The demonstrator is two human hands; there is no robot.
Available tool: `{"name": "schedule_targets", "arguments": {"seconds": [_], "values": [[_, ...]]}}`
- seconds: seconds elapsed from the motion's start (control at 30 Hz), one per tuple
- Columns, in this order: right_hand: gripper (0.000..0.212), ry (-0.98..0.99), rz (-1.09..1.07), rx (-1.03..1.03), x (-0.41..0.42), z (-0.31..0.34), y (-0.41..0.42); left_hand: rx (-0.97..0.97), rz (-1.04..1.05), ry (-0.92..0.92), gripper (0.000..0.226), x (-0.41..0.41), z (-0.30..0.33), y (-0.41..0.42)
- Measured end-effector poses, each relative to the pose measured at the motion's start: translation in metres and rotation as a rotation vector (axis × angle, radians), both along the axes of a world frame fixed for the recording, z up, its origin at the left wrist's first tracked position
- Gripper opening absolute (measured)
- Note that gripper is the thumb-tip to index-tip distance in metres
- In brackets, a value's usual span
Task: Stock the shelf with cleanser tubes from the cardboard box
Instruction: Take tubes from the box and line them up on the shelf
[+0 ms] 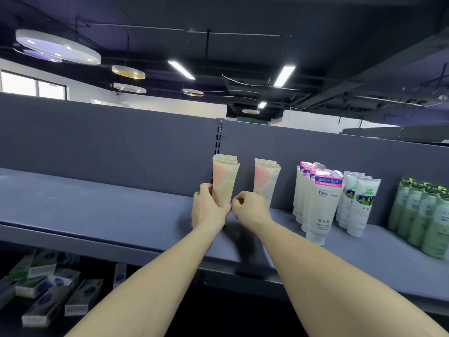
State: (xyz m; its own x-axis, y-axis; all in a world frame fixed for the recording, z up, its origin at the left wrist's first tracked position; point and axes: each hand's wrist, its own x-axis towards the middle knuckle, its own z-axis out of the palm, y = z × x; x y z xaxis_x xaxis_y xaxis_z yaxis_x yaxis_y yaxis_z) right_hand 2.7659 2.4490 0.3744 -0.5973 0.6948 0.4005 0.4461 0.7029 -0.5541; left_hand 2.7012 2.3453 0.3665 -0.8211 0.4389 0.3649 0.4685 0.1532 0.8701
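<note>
Left hand: the left hand (208,207) is curling its grip around the lower left side of a row of pastel pink-and-yellow plastic cleanser tubes (225,181).
Right hand: the right hand (250,207) is pinching the row's lower right edge.
Tubes: standing upright near the back edge of the dark grey metal shelf (97,210).
Neighbours: a second pastel row (266,181), white facial-wash tubes (320,203) and green tubes (422,215) are lining the shelf rightward.

I see the shelf (97,210) bare across the left half of the frame, open for a hand right up to the back panel (109,142). At centre, two pastel tube rows (224,181) stand near each other with a narrow gap between. White tubes (320,203) and green tubes (422,215) crowd the right.
</note>
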Motion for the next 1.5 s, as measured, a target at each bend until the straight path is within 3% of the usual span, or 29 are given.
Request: {"name": "schedule_targets", "arguments": {"seconds": [0.57,0.8,0.87,1.0,1.1,1.27,1.5], "values": [[0.025,0.004,-0.140,0.001,0.033,-0.008,-0.020,-0.056,0.028,0.059,0.050,-0.004,-0.005,0.013],[0.021,-0.022,-0.183,0.028,0.063,-0.008,-0.042,-0.152,0.052,-0.002,0.086,0.001,-0.003,-0.008],[0.021,-0.013,-0.179,0.019,0.070,-0.008,-0.049,-0.167,0.073,0.040,0.081,0.009,-0.001,-0.021],[0.023,0.010,-0.156,0.002,0.088,-0.011,-0.063,-0.209,0.104,0.157,0.044,0.036,0.000,-0.044],[0.022,0.046,-0.115,-0.007,0.107,-0.015,-0.076,-0.254,0.076,0.227,0.031,0.065,-0.002,-0.060],[0.020,0.062,-0.059,-0.012,0.169,-0.027,-0.095,-0.302,0.059,0.257,0.025,0.131,-0.020,-0.081],[0.035,-0.098,0.009,-0.085,0.304,-0.074,-0.105,-0.480,-0.044,0.224,0.035,0.261,-0.076,-0.106]]}}
